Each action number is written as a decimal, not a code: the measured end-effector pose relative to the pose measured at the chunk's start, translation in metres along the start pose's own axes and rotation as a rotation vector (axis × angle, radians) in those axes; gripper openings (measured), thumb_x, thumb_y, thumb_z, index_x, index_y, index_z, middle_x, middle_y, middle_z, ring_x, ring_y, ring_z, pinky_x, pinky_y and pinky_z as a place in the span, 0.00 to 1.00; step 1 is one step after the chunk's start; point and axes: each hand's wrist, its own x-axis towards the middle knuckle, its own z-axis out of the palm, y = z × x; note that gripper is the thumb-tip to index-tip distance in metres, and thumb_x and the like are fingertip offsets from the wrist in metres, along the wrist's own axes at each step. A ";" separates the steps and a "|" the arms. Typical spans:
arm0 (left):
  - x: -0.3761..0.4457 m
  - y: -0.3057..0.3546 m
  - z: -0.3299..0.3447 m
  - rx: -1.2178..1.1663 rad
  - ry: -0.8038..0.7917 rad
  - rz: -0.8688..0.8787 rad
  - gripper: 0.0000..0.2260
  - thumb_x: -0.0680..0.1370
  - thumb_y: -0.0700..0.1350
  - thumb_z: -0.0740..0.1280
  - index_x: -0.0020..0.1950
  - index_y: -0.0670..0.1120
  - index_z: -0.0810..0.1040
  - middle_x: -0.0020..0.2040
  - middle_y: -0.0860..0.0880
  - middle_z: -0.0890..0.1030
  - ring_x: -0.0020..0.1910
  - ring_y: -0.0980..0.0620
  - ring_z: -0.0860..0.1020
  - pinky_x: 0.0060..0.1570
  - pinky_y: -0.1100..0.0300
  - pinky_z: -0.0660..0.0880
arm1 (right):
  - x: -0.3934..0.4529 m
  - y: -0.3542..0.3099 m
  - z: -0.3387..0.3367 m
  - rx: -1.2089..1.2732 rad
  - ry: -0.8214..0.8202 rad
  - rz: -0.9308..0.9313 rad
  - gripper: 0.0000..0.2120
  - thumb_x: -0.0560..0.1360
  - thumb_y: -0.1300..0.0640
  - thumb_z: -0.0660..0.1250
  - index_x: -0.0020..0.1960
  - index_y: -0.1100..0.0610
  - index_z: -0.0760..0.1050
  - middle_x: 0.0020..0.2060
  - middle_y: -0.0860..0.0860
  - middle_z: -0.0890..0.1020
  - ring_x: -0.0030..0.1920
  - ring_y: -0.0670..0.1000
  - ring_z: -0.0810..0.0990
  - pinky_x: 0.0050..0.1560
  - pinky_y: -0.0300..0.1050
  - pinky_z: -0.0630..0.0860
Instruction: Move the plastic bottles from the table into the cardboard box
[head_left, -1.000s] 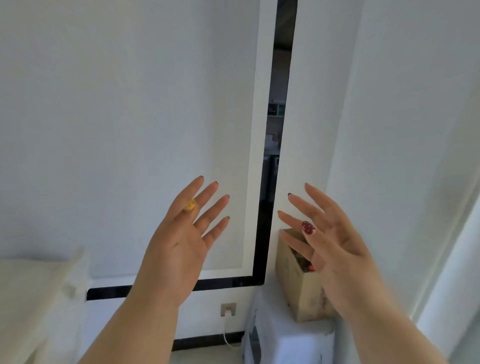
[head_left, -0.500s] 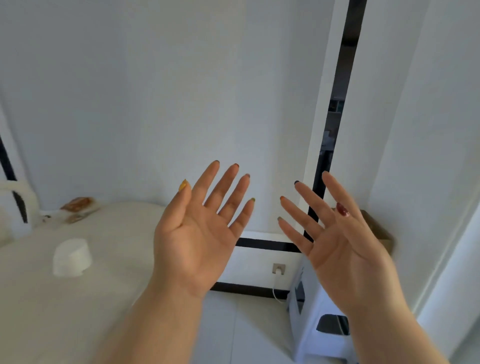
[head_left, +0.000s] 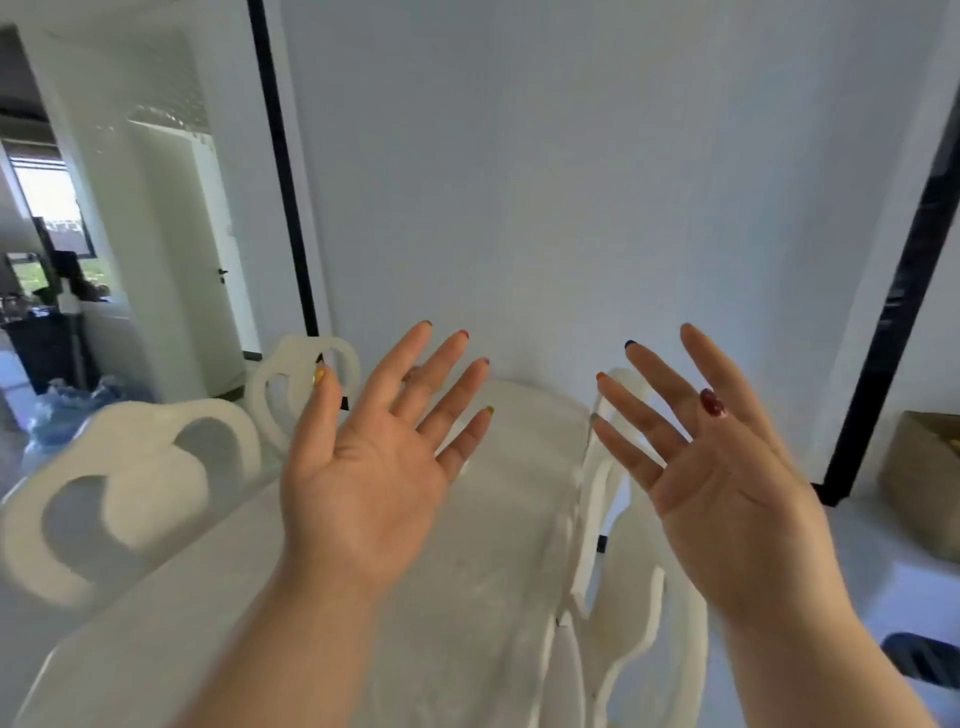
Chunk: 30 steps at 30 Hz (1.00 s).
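View has swung left: cardboard box, earlier behind the right hand, now sits well right of its spread, empty fingers. Left hand likewise splayed above the table. No bottles visible; axis unknown. Right hand nearer the box.

Left hand and right hand raised side by side, well apart, palms toward camera, above table. Table running from near edge back to wall. Two chair backs along table's left side: near one, far one behind it. Another chair on table's right side, beneath right hand. Cardboard box far right, beside wall. Doorway far left.
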 end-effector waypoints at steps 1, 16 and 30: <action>-0.010 0.018 -0.021 0.056 0.015 0.021 0.32 0.75 0.63 0.54 0.74 0.48 0.71 0.71 0.46 0.77 0.70 0.45 0.75 0.70 0.42 0.66 | -0.005 0.014 0.021 -0.002 -0.008 0.006 0.25 0.78 0.60 0.55 0.75 0.51 0.66 0.68 0.56 0.77 0.66 0.62 0.78 0.61 0.58 0.77; -0.059 0.144 -0.248 0.586 0.133 0.175 0.37 0.70 0.69 0.68 0.73 0.50 0.71 0.72 0.50 0.76 0.70 0.48 0.76 0.69 0.42 0.68 | 0.007 0.192 0.209 -0.134 -0.026 0.120 0.26 0.73 0.59 0.63 0.71 0.50 0.71 0.64 0.52 0.81 0.62 0.58 0.81 0.61 0.58 0.75; 0.074 0.092 -0.446 0.615 0.140 -0.034 0.30 0.72 0.59 0.64 0.73 0.52 0.70 0.71 0.54 0.76 0.68 0.56 0.77 0.65 0.56 0.72 | 0.123 0.421 0.194 -0.603 0.132 0.347 0.20 0.78 0.62 0.67 0.66 0.46 0.72 0.61 0.48 0.81 0.59 0.48 0.81 0.61 0.46 0.76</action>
